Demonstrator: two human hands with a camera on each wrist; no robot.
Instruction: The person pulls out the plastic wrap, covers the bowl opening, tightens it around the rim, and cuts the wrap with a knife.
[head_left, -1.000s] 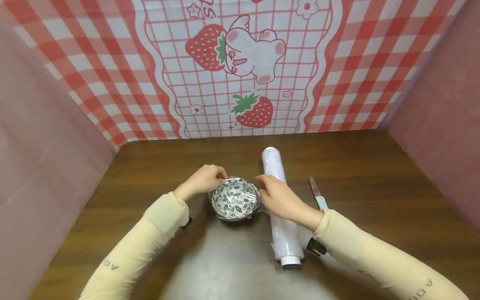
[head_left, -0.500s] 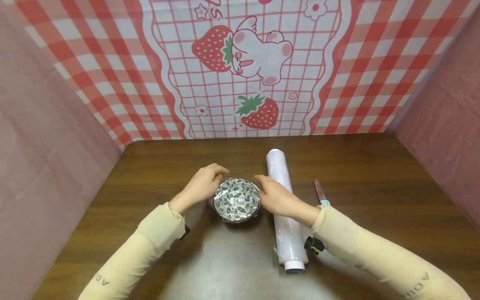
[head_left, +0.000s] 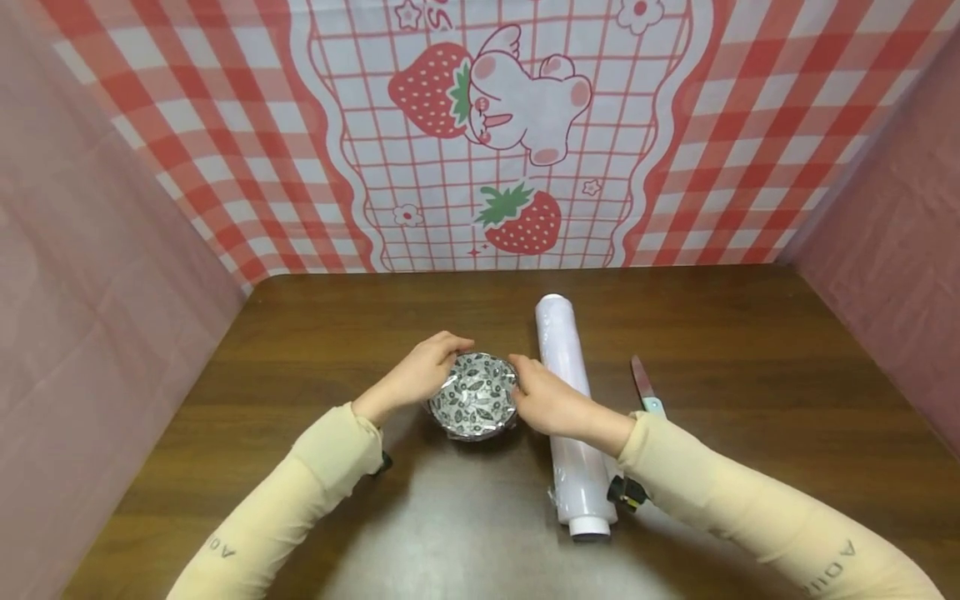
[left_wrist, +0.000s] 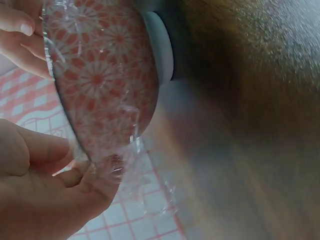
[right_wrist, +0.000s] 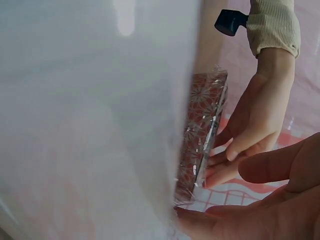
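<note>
A bowl (head_left: 474, 402) with a dark leaf pattern inside and a red flower pattern outside (left_wrist: 105, 75) stands on the table, covered by clear plastic wrap (left_wrist: 132, 142). Loose wrap bunches along its side. At the bowl's far left rim, my left hand (head_left: 418, 372) pinches the wrap edge between thumb and fingers, as the left wrist view shows. My right hand (head_left: 553, 402) is at the right rim; its fingertips meet the wrap, while the thumb (right_wrist: 270, 167) stands apart from the fingers. Bowl and film partly hide the fingertips.
A long roll of plastic wrap (head_left: 585, 479) lies right of the bowl, beneath my right forearm. Farther right on the wooden table (head_left: 750, 350) is a knife (head_left: 642, 382) with a light green handle. A checked strawberry cloth (head_left: 517, 221) hangs behind.
My left hand leaves the rim slightly, then comes back onto it, farther along the far side. My right hand stays near the right rim. The head view shifts a little.
</note>
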